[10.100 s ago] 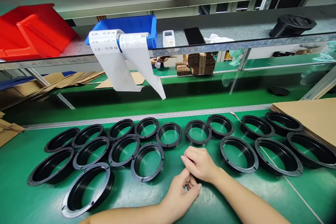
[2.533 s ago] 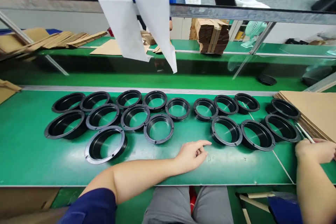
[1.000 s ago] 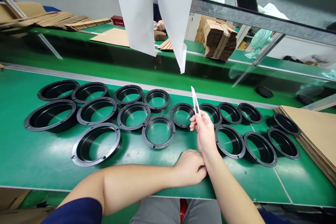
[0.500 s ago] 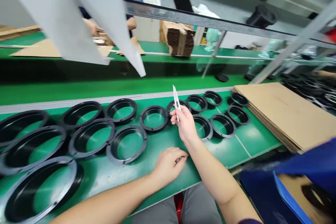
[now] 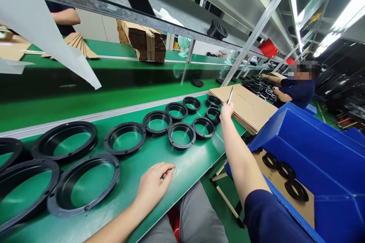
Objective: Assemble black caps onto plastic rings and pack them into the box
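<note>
right hand: the right hand [image 5: 227, 112] is out at arm's length, fingers closed around a slim knife [image 5: 230, 95], its tip pointing up.
knife: it rises from between the right fingers — probably a cutter, though it is small and seen nearly edge-on here.
left hand: the left hand [image 5: 155, 182] rests on the green bench [image 5: 186, 171], fingers loosely curled together, nothing visible in them.
cardboard stack: the flat cardboard stack [image 5: 248, 104] lies just beyond and beside the right fingers; whether they touch it, i cannot tell.
black rings: one black ring [image 5: 213, 110] sits just to the left of the right fingers, while another black ring [image 5: 182, 146] lies ahead of the left fingers. more stand about the bench.
blue bin: the open blue bin [image 5: 327, 159] is to the right of the right forearm, with dark rings [image 5: 295, 197] on cardboard inside.
co-worker: a person [image 5: 302, 93] is at work well beyond the right fingers.
step: the knife is held up beside the cardboard, and no cut is visible.
move: any shift of the knife from here calls for a firm grip and a tip kept clear of rings and skin — a judgement only.
</note>
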`<state>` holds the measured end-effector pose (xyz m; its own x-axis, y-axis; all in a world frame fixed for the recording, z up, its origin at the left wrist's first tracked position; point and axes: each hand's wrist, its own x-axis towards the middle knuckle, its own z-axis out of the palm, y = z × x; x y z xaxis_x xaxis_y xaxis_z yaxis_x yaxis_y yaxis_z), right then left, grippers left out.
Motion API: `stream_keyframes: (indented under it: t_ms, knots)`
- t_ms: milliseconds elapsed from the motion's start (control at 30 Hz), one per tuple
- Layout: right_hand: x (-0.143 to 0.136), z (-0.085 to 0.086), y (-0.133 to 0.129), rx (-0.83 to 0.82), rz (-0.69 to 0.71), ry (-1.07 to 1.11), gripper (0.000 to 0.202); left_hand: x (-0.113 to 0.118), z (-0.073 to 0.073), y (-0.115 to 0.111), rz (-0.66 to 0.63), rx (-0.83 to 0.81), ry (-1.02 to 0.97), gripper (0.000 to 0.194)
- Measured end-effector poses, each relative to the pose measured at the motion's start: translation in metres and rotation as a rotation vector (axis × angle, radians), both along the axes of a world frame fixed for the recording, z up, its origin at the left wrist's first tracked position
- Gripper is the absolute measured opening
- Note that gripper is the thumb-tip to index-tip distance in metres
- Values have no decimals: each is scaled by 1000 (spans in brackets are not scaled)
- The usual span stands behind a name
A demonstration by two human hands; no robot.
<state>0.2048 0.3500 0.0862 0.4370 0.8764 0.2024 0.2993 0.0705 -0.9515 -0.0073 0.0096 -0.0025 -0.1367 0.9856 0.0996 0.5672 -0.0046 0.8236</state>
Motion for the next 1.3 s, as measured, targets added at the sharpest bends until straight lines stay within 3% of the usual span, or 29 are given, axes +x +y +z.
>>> stream_keyframes:
  t_ms: [167,267,400,767,1033,1167,1300]
  knots:
    - [67,-56,-3,-208,-197,-229,22,1,2,-1,1,-13,10,37]
    - [76,-86,-6,-211,-201,-362,22,2,2,-1,-6,-16,19,38]
    - [77,-102,0,-193,-212,-469,27,2,1,-1,-1,0,22,38]
    - [81,-105,11,-211,-252,-525,27,1,2,-3,14,84,-16,29]
    - [85,-97,-3,-248,-219,-502,25,0,3,-3,20,97,-162,29]
    - [85,-78,-2,-224,-243,-449,24,-3,2,-5,42,120,-261,30]
    - [65,-39,40,-120,-221,-418,22,-8,0,-6,122,63,-364,41]
